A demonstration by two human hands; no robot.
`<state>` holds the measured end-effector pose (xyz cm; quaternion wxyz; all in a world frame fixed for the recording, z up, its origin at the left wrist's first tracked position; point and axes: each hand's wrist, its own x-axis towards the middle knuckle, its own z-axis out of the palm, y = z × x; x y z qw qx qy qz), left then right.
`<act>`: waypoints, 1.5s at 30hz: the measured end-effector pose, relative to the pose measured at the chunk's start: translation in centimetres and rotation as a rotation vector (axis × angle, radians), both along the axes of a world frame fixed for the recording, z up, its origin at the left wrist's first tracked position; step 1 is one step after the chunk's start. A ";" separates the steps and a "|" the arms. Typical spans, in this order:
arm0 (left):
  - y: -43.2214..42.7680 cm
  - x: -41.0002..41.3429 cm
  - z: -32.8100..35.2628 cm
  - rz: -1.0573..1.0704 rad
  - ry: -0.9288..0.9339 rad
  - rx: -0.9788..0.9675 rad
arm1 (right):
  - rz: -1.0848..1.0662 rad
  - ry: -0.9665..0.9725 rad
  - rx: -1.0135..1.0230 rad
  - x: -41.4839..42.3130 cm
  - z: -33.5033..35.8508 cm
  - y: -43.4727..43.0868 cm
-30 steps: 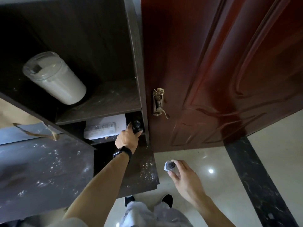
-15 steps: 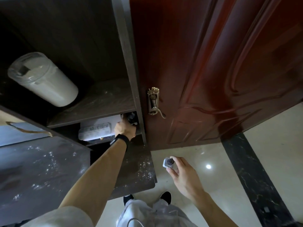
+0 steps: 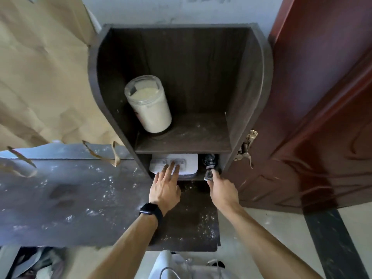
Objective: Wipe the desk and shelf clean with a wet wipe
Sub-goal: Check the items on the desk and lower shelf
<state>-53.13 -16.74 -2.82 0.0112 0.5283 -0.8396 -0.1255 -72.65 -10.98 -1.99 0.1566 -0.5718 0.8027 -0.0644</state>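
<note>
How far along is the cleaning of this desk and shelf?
Nothing looks wiped: the desk and shelf are speckled with dust. The left hand touches the white box below; the right hand pinches a small clear thing. No wipe shows; all wiping remains.

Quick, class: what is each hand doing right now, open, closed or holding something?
Left hand: open, straight fingers on the white power strip.
Right hand: pinching a small grey object.
</note>
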 end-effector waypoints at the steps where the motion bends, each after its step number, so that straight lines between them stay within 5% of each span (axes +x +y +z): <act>1: -0.3 0.4 -0.1 -0.012 -0.030 0.036 | -0.002 0.013 0.022 0.2 -0.2 -0.6; 8: -0.9 0.6 0.5 -0.016 -0.064 0.134 | -0.100 0.070 0.183 1.5 -1.4 -2.3; 13: -1.0 0.9 0.2 -0.036 -0.056 0.122 | -0.158 -0.033 0.090 2.8 -1.3 -0.6; 17: -0.9 0.8 0.2 -0.029 -0.027 0.127 | -0.052 0.046 -0.010 3.7 -2.5 2.1; 32: -0.9 1.1 0.3 -0.031 -0.012 0.156 | -0.059 0.151 0.234 5.0 -2.0 -0.9; 45: -0.5 1.1 0.2 -0.022 -0.062 0.183 | 0.091 0.124 0.232 3.4 -1.9 -1.2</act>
